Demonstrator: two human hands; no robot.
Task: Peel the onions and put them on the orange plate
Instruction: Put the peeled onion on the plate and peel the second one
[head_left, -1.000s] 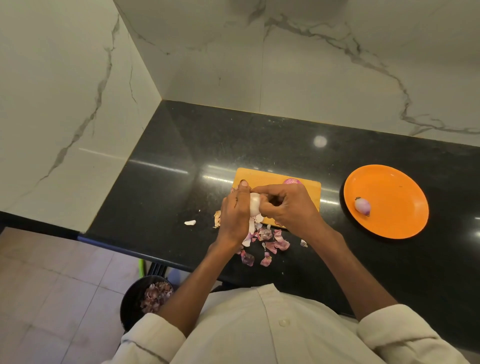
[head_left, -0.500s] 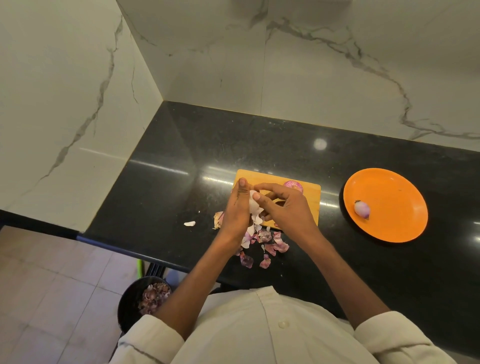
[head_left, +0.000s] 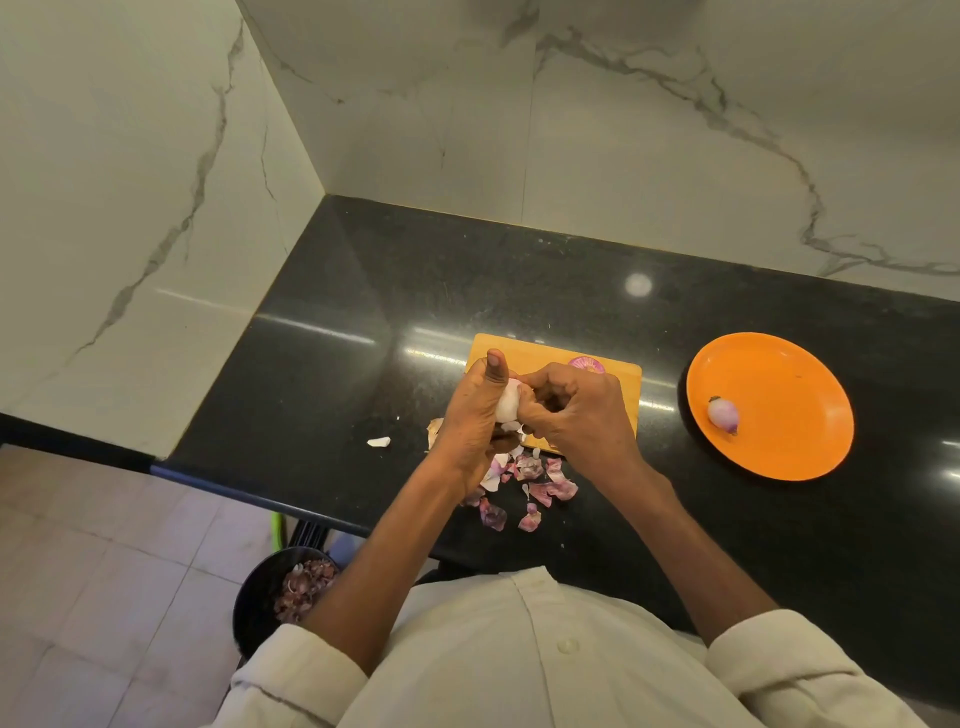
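A pale, mostly peeled onion (head_left: 508, 406) is held above the near edge of the cutting board (head_left: 623, 375), while 1 peeled purple onion (head_left: 722, 414) lies on the orange plate's (head_left: 795, 415) left side.

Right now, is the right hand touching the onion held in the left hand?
Touching. The head view shows the right hand with its fingertips pressed against the pale onion gripped by the left hand.

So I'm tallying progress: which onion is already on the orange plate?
The small purple onion lying alone on the orange plate; the pale one is gripped between both hands over the cutting board.
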